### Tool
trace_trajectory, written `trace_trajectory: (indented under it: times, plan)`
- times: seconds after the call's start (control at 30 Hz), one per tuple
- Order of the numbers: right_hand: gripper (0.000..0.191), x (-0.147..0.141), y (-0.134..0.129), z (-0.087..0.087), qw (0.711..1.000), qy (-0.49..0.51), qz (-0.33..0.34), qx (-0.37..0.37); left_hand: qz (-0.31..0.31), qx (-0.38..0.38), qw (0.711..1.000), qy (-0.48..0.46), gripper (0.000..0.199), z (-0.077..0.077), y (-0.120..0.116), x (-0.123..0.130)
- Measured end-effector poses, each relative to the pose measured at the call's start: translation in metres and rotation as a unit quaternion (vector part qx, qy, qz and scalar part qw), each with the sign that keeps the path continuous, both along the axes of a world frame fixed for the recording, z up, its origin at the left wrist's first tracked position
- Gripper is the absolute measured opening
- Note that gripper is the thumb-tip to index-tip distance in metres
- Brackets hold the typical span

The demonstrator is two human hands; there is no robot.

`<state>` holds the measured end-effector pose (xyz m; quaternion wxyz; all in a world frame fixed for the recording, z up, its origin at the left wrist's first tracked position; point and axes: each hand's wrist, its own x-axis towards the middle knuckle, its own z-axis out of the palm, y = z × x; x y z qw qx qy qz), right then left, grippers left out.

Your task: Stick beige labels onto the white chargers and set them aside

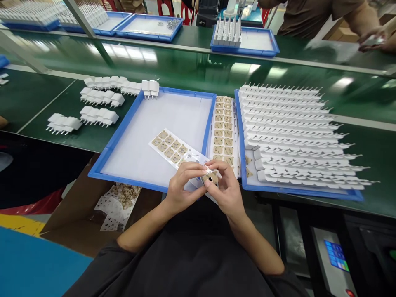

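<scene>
Both hands meet above the front right corner of a blue tray (130, 181) with a white lining. Between them is a small white power adapter (210, 178) with a tan sticker on the face turned up. My left hand (185, 185) grips its left side, thumb and fingertips closed on it. On the other side, my right hand (228, 189) has its thumb pressed at the sticker and its fingers round the far edge. A partly used sheet of tan stickers (170, 149) lies slantwise in the tray and runs under my hands.
Right of the tray are stacked sticker sheets (223, 128), then a blue tray (309, 193) holding rows of white adapters (287, 136). More adapters (99, 115) stand at left. Below is a cardboard box (83, 218) with sheet scraps. A person (312, 18) works across the belt.
</scene>
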<state>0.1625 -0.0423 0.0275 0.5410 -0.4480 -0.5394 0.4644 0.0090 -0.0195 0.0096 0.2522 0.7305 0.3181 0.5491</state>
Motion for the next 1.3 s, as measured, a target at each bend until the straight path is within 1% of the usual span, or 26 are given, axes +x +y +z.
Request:
trace_trajectory:
  times: [0.1, 0.2, 0.37, 0.57, 0.63, 0.7, 0.77, 0.83, 0.9, 0.93, 1.03, 1.07, 1.13, 1.17, 1.23, 1.27, 1.3]
  plan:
    - [0.019, -0.007, 0.000, 0.001, 0.999, 0.026, -0.031, 0.015, 0.009, 0.036, 0.999, 0.006, 0.037, 0.000, 0.000, 0.003]
    - [0.008, -0.009, 0.000, 0.001, 0.998, 0.052, -0.042, 0.008, 0.017, 0.044, 0.999, 0.001, 0.038, 0.000, 0.000, 0.005]
    - [0.011, -0.008, 0.000, 0.001, 0.995, 0.099, -0.031, -0.004, 0.028, 0.049, 0.998, -0.002, 0.040, -0.001, -0.002, 0.008]
    - [0.011, -0.010, 0.000, 0.002, 0.991, 0.128, -0.038, -0.001, 0.036, 0.082, 0.996, 0.010, 0.039, -0.004, -0.002, 0.008]
    - [0.014, -0.008, 0.000, 0.001, 0.991, 0.133, -0.027, -0.013, 0.034, 0.064, 0.997, 0.004, 0.039, -0.006, -0.002, 0.007]
    - [0.017, -0.003, 0.000, -0.001, 0.991, 0.128, -0.006, -0.024, 0.020, 0.024, 0.999, -0.018, 0.040, -0.007, -0.003, 0.005]
    - [0.023, 0.004, -0.001, -0.002, 0.994, 0.099, 0.032, -0.028, -0.002, -0.026, 0.998, -0.056, 0.039, -0.010, -0.004, 0.003]
    - [0.034, 0.012, -0.002, 0.000, 0.997, 0.048, 0.064, -0.024, -0.022, -0.071, 0.993, -0.089, 0.038, -0.012, -0.005, 0.002]
    - [0.040, 0.019, -0.002, 0.003, 0.998, 0.011, 0.065, -0.018, -0.035, -0.101, 0.989, -0.099, 0.036, -0.012, -0.006, 0.001]
    - [0.036, 0.022, -0.001, 0.005, 0.999, -0.002, 0.053, -0.012, -0.039, -0.104, 0.989, -0.094, 0.035, -0.012, -0.006, 0.001]
    - [0.014, 0.025, 0.001, 0.009, 0.997, -0.070, 0.009, 0.026, -0.041, -0.087, 0.993, -0.066, 0.037, -0.009, -0.007, 0.001]
    - [0.010, 0.025, 0.002, 0.010, 0.993, -0.106, -0.012, 0.056, -0.039, -0.085, 0.994, -0.058, 0.038, -0.009, -0.007, 0.001]
    - [0.012, 0.026, 0.002, 0.010, 0.973, -0.178, -0.039, 0.144, -0.036, -0.107, 0.992, -0.053, 0.038, -0.007, -0.008, 0.001]
    - [0.015, 0.027, 0.001, 0.010, 0.959, -0.205, -0.039, 0.194, -0.037, -0.127, 0.990, -0.056, 0.038, -0.007, -0.008, 0.000]
    - [0.017, 0.032, -0.003, 0.009, 0.936, -0.226, -0.003, 0.269, -0.037, -0.169, 0.983, -0.066, 0.036, -0.007, -0.008, -0.001]
    - [0.017, 0.037, -0.005, 0.009, 0.934, -0.217, 0.014, 0.282, -0.034, -0.184, 0.980, -0.070, 0.036, -0.007, -0.007, -0.003]
    - [0.017, 0.044, -0.006, 0.010, 0.938, -0.204, 0.014, 0.280, -0.031, -0.195, 0.978, -0.070, 0.036, -0.007, -0.007, -0.004]
